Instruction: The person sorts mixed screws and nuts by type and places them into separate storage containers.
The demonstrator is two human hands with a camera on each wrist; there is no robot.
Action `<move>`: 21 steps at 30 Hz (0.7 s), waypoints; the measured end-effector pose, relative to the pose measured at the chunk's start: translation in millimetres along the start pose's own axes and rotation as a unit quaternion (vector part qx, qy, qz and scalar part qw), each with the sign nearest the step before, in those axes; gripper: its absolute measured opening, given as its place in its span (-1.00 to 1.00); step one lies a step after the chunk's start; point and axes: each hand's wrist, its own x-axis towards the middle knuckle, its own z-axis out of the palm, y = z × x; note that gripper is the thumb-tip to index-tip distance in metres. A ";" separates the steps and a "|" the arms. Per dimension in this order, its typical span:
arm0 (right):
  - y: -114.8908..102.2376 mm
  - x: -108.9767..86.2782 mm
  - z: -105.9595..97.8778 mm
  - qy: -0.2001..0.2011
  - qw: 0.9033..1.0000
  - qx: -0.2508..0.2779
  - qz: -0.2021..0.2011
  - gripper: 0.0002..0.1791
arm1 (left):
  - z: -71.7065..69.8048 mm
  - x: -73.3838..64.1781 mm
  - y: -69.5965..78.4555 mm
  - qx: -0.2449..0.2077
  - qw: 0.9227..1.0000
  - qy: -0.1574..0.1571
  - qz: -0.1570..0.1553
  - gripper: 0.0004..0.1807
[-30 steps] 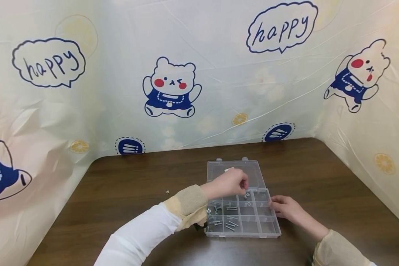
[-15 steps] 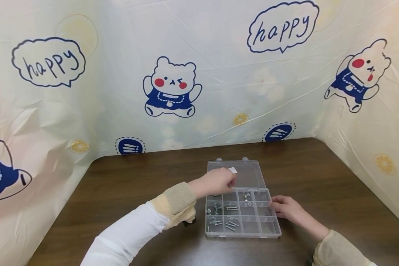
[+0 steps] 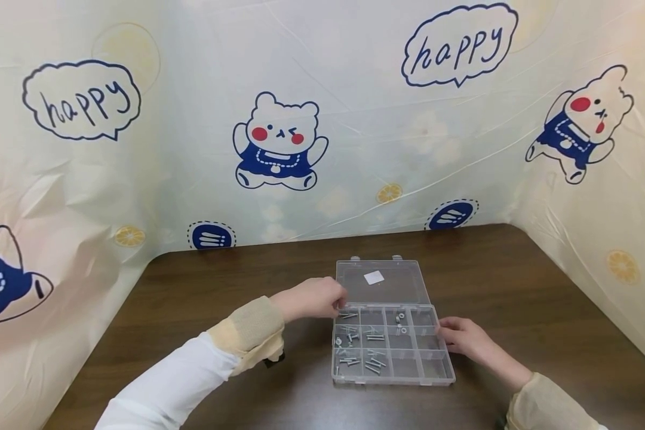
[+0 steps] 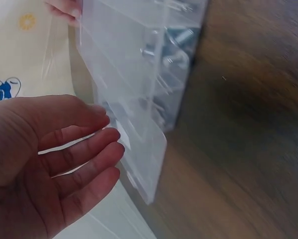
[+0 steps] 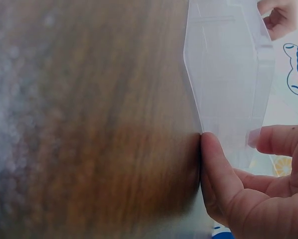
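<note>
A clear plastic compartment box (image 3: pixel 403 365) lies on the table with its lid folded back. Screws (image 3: pixel 375 364) fill several left compartments, and a few nuts (image 3: pixel 401 316) sit in a back compartment. My left hand (image 3: pixel 314 297) hovers by the box's back left corner; in the left wrist view, the left hand (image 4: pixel 54 159) has loosely bent fingers with nothing between them. At the box's right side, my right hand (image 3: pixel 462 337) holds the edge. In the right wrist view, thumb and forefinger of the right hand (image 5: pixel 253 189) grip the box's side wall (image 5: pixel 228 89).
A small white paper label (image 3: pixel 373 277) shows on the open lid (image 3: pixel 398 289). Brown wooden tabletop (image 3: pixel 193 286) surrounds the box. A printed cloth curtain (image 3: pixel 355 119) hangs behind the table and along its sides.
My left hand has moved left from over the nut compartment to beyond the box's left side, uncovering the lid's label and back left screws. The right hand has stayed at the box's edge.
</note>
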 end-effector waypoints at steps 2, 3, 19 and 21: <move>0.2 -0.3 -0.3 0.000 1.000 -0.002 0.001 -0.60 | 0.8 -4.5 -5.3 -0.001 1.000 0.002 -0.009 -0.93; 0.3 -0.4 -0.5 0.001 1.000 -0.004 0.002 -0.60 | 1.5 -6.7 -8.2 -0.002 1.000 0.003 -0.014 -0.93; -0.7 -0.8 -0.4 0.004 1.000 0.005 0.000 -0.60 | 18.2 -45.3 -57.8 -0.059 0.992 -0.007 -0.107 -0.93; -1.1 -1.1 0.0 0.004 1.000 0.006 0.000 -0.60 | 20.0 -49.3 -61.8 -0.077 0.990 -0.002 -0.115 -0.93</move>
